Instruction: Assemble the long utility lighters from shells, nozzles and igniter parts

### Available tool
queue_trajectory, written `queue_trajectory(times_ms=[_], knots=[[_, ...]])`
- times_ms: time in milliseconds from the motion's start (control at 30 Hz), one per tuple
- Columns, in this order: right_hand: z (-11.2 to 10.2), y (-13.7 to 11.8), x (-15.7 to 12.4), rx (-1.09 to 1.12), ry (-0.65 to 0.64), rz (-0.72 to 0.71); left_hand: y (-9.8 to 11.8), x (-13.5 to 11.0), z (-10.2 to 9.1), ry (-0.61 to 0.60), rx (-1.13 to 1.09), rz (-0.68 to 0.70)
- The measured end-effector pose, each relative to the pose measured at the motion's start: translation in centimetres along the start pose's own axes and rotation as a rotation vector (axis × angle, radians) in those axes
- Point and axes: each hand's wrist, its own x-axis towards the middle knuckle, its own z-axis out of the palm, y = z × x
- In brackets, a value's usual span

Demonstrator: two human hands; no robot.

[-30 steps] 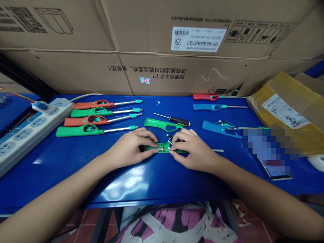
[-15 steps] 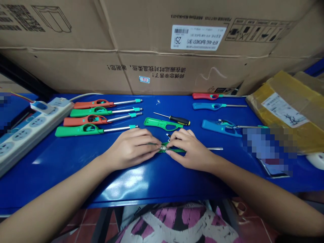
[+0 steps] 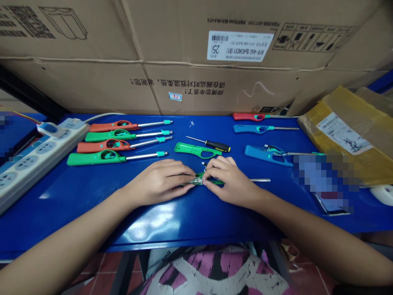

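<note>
On the blue tabletop, my left hand (image 3: 167,180) curls its closed fingers over the left end of an opened green long-neck lighter (image 3: 200,175). A clear fuel tank (image 3: 195,180) shows at those fingertips. My right hand (image 3: 229,180) has thumb and fingers closed together at the tank's right end and over the lighter's body. The metal tube (image 3: 260,180) sticks out to the right beyond that hand. A small white-tipped black part with a wire (image 3: 204,164) shows just above the lighter. Behind my hands lie a loose green shell half (image 3: 187,148) and a black-and-yellow screwdriver (image 3: 218,146).
Several orange and green lighters (image 3: 101,158) lie in a row at left, beside a white power strip (image 3: 46,149). At right are a red lighter (image 3: 250,117), blue ones (image 3: 254,129), a pixelated patch over a phone (image 3: 333,207) and a taped box (image 3: 362,135). A large carton (image 3: 184,49) stands behind.
My left hand has shifted slightly, and more of the clear tank shows between my fingertips. The right hand stays nearly in place; the other things lie as before.
</note>
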Motion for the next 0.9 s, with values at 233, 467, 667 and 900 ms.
queue_trajectory(times_ms=[233, 467, 667, 900], knots=[[0.06, -0.41, -0.05, -0.006, 0.013, 0.017, 0.13, 0.11, -0.09, 0.041, 0.017, 0.008], [-0.35, -0.68, -0.17, 0.041, 0.053, 0.026, -0.07, 0.21, 0.2, 0.069, 0.006, 0.038], [0.07, -0.19, 0.02, 0.034, 0.059, 0.025, -0.25, 0.06, 0.34, 0.007, -0.033, -0.002], [0.46, 0.01, 0.03, 0.004, 0.061, 0.043, -0.3, 0.06, 0.55, -0.059, -0.068, -0.081]])
